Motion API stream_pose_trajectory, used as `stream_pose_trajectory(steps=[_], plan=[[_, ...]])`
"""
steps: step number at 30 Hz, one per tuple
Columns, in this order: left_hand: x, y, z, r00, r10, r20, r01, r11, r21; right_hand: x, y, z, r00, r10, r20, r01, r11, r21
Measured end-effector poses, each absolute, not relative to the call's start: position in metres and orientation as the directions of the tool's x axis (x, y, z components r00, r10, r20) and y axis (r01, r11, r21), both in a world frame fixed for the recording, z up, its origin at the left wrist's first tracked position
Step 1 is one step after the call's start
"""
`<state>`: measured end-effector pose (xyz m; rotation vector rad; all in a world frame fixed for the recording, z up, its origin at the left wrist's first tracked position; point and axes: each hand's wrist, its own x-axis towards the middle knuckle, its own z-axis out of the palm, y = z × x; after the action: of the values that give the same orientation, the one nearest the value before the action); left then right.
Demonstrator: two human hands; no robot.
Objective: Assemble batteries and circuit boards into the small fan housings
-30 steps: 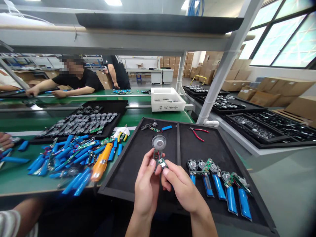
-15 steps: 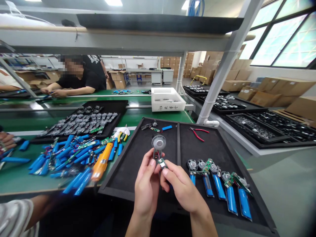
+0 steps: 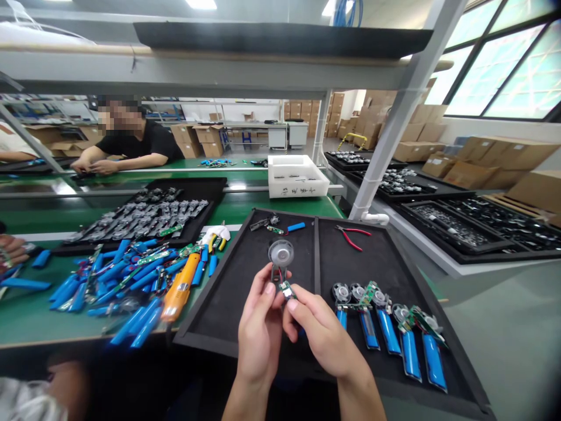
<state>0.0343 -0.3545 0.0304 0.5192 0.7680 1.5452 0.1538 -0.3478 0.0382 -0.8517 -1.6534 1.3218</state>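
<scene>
Both hands meet over the left half of a black divided tray (image 3: 219, 310). My left hand (image 3: 262, 318) is closed around the grey bracket of a small round speaker (image 3: 281, 253), whose disc points away from me. Between the thumb and fingers of my right hand (image 3: 316, 324) is a small green circuit board (image 3: 286, 289). Thin wires, one red, run between the speaker and the board. A bit of blue shows beneath my right fingers, mostly hidden. To the right lie several speaker, board and blue battery assemblies (image 3: 386, 333) in a row.
Red-handled pliers (image 3: 352, 237) lie at the tray's back right. On the green bench to the left are an orange tool (image 3: 180, 287), piled blue batteries (image 3: 116, 269) and a tray of speakers (image 3: 144, 216). A white bin (image 3: 298, 186) stands behind. A co-worker's arm (image 3: 65, 389) is at lower left.
My hands and the speaker and board hardly move. At lower left, the co-worker's forearm has shifted down. Across the bench, a standing person has gone out of sight behind the seated one.
</scene>
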Motion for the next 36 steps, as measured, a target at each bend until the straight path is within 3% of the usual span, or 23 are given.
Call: stream_pose_trajectory(steps=[36], plan=[[0.0392,-0.3562,0.0278,-0.21,0.975,-0.073,-0.702,-0.098,0.706,0.1535,-0.3437,0.0341,-0.376,0.916,0.142,0.01,0.157,-0.988]])
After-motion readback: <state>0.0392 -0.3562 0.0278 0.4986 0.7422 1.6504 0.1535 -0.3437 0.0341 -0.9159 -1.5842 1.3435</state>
